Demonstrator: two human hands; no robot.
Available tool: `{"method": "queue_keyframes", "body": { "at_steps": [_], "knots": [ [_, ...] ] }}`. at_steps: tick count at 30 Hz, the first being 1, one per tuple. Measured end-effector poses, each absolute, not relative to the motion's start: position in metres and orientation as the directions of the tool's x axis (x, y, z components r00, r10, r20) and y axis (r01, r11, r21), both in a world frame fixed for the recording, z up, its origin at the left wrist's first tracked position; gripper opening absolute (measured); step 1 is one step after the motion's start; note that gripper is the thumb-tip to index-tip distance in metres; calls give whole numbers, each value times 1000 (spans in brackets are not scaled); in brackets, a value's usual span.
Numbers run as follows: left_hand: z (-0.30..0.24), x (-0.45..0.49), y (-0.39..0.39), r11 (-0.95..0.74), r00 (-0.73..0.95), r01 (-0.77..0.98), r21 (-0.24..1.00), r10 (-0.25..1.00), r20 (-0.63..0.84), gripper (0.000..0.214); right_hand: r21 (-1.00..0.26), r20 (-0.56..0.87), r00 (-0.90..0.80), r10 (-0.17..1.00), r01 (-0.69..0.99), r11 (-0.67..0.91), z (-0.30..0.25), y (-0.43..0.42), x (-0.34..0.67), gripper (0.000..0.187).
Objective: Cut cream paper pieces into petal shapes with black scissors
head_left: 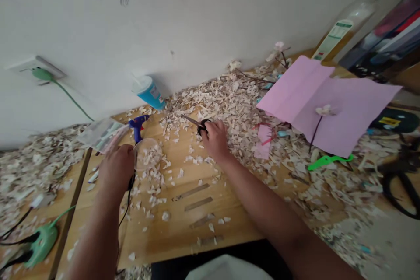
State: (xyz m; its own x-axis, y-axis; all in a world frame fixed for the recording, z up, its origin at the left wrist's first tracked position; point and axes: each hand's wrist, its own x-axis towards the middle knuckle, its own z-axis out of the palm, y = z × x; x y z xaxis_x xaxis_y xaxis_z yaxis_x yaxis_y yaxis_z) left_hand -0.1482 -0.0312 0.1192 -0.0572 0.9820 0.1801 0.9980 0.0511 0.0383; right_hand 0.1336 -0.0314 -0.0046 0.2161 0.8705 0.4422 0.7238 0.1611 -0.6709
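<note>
My right hand (215,138) is closed on the black handles of a pair of scissors (192,120), blades pointing left over the wooden table (183,236). My left hand (118,162) is curled beside a clear round bowl (136,162) that contains pale shell-like scraps (151,156). Its fingers are mostly hidden, and what they hold cannot be made out. Just beyond it lies a clear plastic bag (98,133) with pens or sticks inside. A blue glue gun (138,126) stands behind the bowl.
A blue cup (151,94) stands against the wall. Pale scraps (236,105) heap across the back and right. Pink paper (341,118) bears a flower on a dark stem (316,129). There are also a green plastic tool (330,162), a bottle (341,30) and a green power strip (41,245).
</note>
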Motion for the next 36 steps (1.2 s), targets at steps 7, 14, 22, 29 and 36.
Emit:
{"method": "queue_keyframes", "body": {
  "at_steps": [7, 14, 22, 29, 36],
  "knots": [
    [121, -93, -33, -276, 198, 950, 144, 892, 406, 30, -756, 494, 348, 797, 624, 197, -6, -30, 136, 15],
    [67, -23, 51, -485, 384, 832, 269, 854, 351, 35, -789, 577, 408, 708, 503, 353, -3, -34, 135, 23],
    [-2, 24, 97, -526, 506, 798, 293, 850, 149, 50, -843, 537, 561, 630, 378, 383, -5, -30, 135, 31],
    [1, 15, 119, -466, 415, 812, 351, 884, 215, 33, -852, 524, 550, 651, 358, 383, -3, -30, 135, 32],
    [19, 50, 151, -396, 303, 854, 338, 906, 296, 50, -832, 548, 502, 668, 408, 376, -1, -32, 134, 33]
  ]
}}
